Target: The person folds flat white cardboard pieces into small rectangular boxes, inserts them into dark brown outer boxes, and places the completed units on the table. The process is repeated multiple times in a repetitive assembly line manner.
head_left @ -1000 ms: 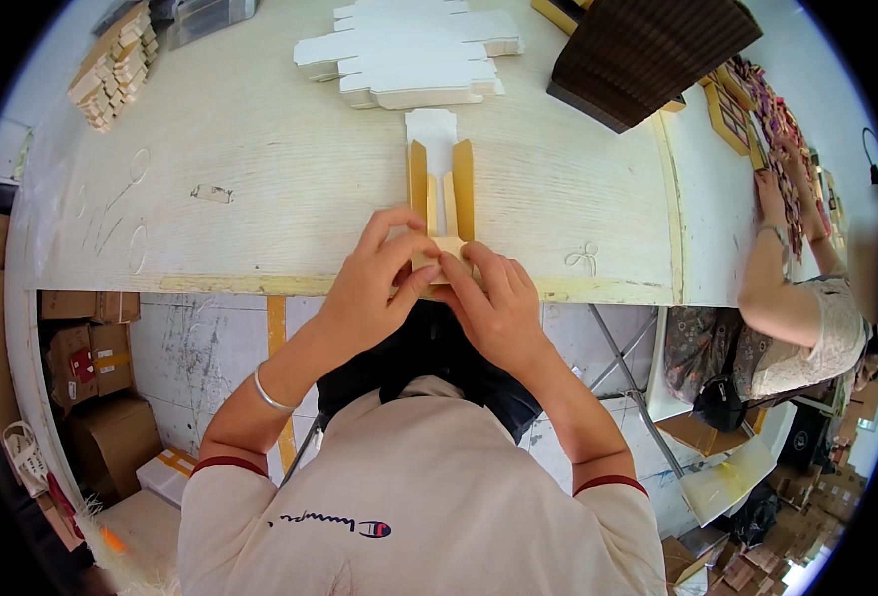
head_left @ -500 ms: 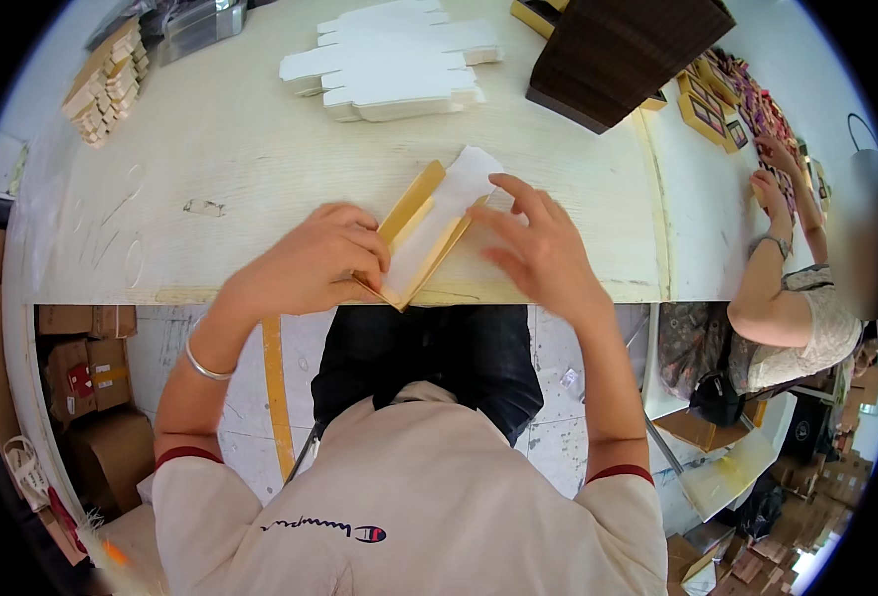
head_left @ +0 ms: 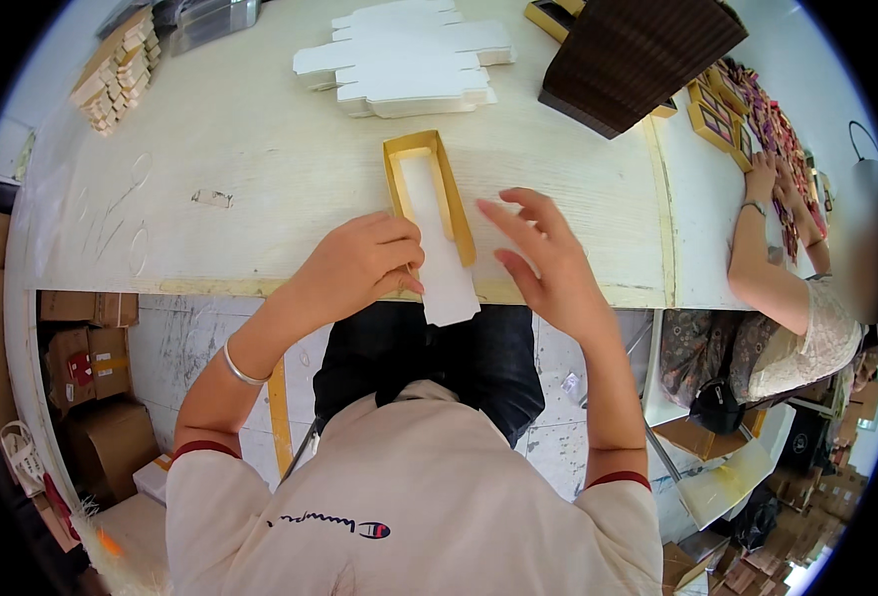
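Note:
A partly folded gold cardboard box [head_left: 462,223] with a white inside lies in front of me. Its far end and side walls stand up, while the near flap is flat and reaches past the table's front edge. My left hand [head_left: 371,256] pinches the box near the front of its left wall. To the right of the box is my right hand [head_left: 546,256], fingers spread and holding nothing, a short gap from the right wall.
A stack of flat white box blanks [head_left: 404,58] lies at the far middle of the table [head_left: 260,149]. Right of it stands a tall dark brown box or stack [head_left: 638,65]. Folded card pieces [head_left: 119,72] are piled far left. A co-worker's arms [head_left: 757,238] work at the right among small gold boxes [head_left: 709,117].
The box has been turned so its folded end points away and its flat flap faces me. My left hand moved right with it; the right hand came away from the wall.

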A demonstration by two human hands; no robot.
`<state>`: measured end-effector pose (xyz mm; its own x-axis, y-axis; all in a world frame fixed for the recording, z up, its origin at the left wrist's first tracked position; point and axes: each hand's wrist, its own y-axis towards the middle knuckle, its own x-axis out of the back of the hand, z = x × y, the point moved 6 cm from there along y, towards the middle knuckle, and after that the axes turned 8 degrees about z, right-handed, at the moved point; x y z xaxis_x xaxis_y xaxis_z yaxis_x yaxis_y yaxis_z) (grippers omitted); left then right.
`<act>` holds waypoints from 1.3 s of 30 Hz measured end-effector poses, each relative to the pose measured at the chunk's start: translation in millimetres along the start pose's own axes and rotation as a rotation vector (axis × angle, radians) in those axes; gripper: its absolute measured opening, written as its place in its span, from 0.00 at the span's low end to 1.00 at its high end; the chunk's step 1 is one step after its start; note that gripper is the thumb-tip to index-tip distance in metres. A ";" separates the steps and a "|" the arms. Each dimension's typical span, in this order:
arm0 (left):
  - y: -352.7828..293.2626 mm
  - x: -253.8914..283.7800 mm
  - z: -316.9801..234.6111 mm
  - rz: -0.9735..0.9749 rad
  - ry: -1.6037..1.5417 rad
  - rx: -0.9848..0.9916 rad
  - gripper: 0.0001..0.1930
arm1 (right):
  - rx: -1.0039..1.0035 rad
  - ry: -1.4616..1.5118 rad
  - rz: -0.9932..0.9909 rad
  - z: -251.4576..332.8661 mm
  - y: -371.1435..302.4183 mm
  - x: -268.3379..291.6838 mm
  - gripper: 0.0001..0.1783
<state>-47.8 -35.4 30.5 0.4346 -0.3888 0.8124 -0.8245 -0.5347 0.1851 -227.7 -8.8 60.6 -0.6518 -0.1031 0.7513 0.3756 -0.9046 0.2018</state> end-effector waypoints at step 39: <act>20.0 -7.0 21.8 0.033 -0.601 0.342 0.10 | 0.366 -0.165 0.158 0.6 -0.2 -57.2 0.20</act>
<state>-59.4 -59.7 16.5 0.6177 -0.7046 0.3493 -0.7234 -0.6833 -0.0991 -190.1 -2.5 18.0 -0.4648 -0.1341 0.8752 0.6906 -0.6735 0.2636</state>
